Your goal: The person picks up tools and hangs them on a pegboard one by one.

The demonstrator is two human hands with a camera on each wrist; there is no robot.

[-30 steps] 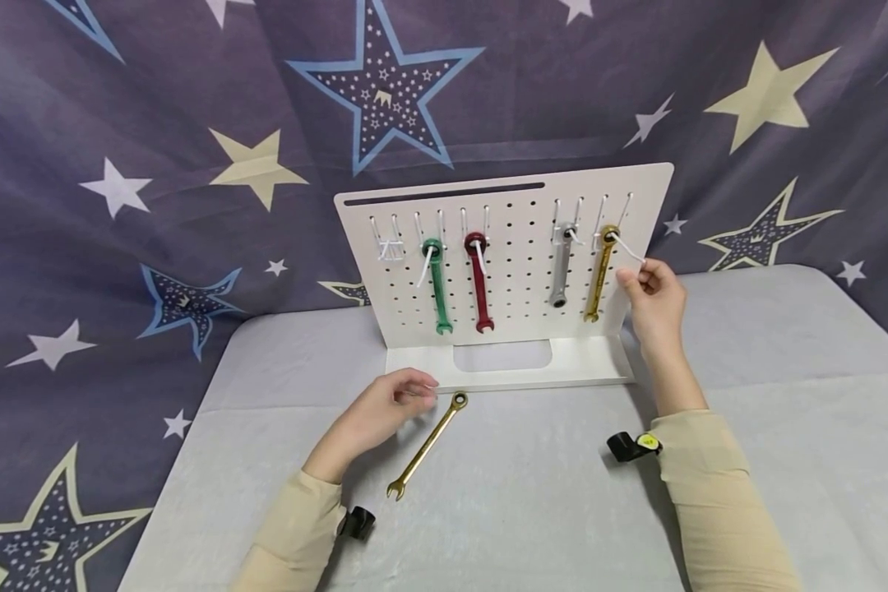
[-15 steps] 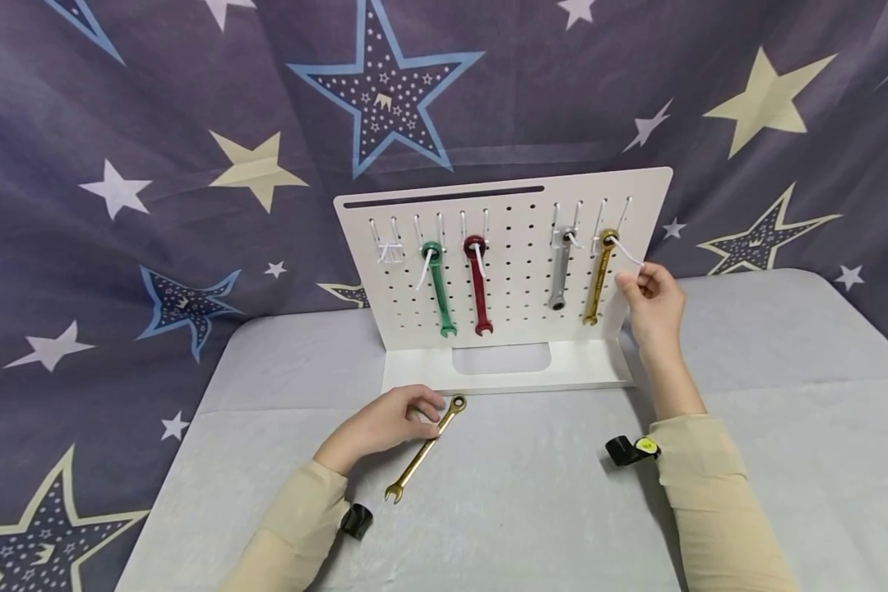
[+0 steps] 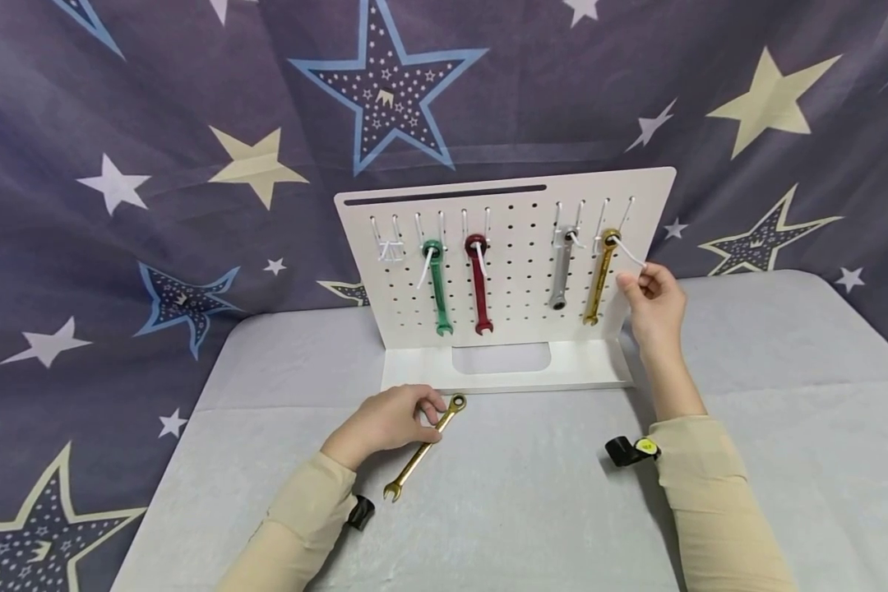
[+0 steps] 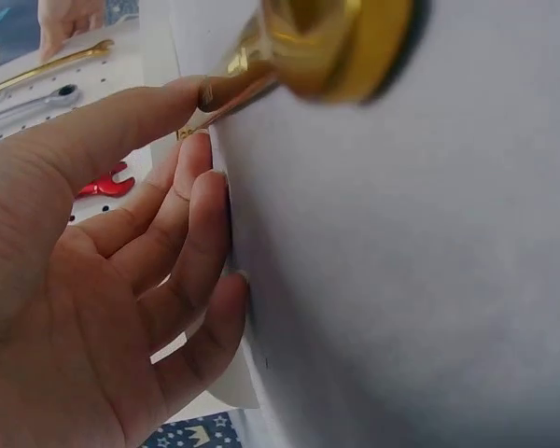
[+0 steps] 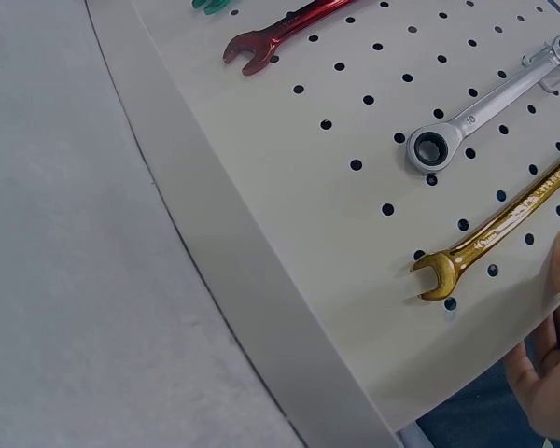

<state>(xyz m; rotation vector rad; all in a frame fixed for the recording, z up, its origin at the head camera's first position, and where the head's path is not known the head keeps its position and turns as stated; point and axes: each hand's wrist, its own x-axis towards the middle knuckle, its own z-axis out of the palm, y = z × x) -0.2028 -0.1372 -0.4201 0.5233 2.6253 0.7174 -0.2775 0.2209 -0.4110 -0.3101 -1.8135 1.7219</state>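
Note:
My left hand (image 3: 395, 419) is at a gold combination wrench (image 3: 413, 470) lying slantwise on the grey-covered table, ring end toward the board. In the left wrist view, the thumb lies against the wrench's shaft and the index fingertip is on its other side; the wrench's near end (image 4: 341, 47) looms large and blurred. The right hand (image 3: 655, 308) grips the right edge of a white pegboard (image 3: 521, 288), thumb in front and fingers behind. Near that thumb, another gold wrench (image 3: 599, 279) hangs by its ring from a hook.
Also hanging on the board are a silver wrench (image 3: 562, 275), a red wrench (image 3: 480, 288) and a green wrench (image 3: 438, 292). A bare white hook (image 3: 390, 250) is at the left. The board's base (image 3: 422, 374) reaches forward over the table; a star-patterned curtain (image 3: 155, 82) hangs behind.
My left hand has come down and toward me from the base's front edge onto the gold wrench, thumb now at its shaft. The right hand keeps its grip on the board.

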